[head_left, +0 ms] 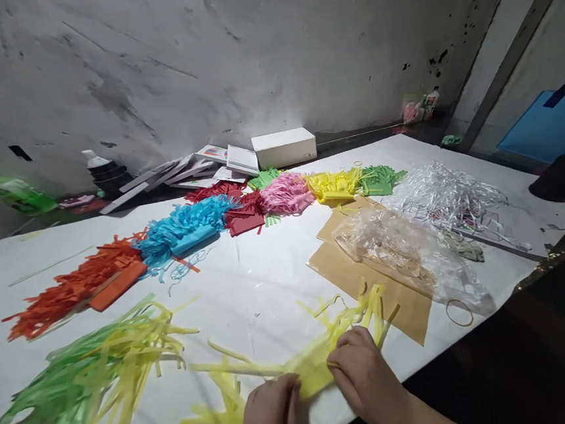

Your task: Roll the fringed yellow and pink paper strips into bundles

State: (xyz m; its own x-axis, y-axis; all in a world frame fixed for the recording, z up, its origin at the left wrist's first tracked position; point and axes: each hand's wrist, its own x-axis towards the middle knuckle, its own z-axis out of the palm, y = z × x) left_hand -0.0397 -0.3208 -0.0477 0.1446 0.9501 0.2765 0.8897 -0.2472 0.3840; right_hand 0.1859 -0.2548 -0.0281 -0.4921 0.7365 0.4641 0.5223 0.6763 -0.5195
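Near the table's front edge lies a yellow fringed tissue paper (312, 366), its uncut middle flat between my hands and its cut strips spreading out to both sides. My left hand (271, 412) is closed on the near left part of the uncut band, fingertips pressed together. My right hand (369, 377) pinches the right part of the same band, its fingers curled. To the left, green and yellow fringed tissue strips (127, 364) lie loose on the white-covered table (248, 274).
Orange (85, 275), blue (185, 227), red, pink (288, 193), yellow and green fringed bundles line the back. Right of centre are brown paper sheets (337, 273), a clear plastic bag (394, 248), silver tinsel (449, 191) and a rubber band (459, 313). Boxes (284, 148) stand behind.
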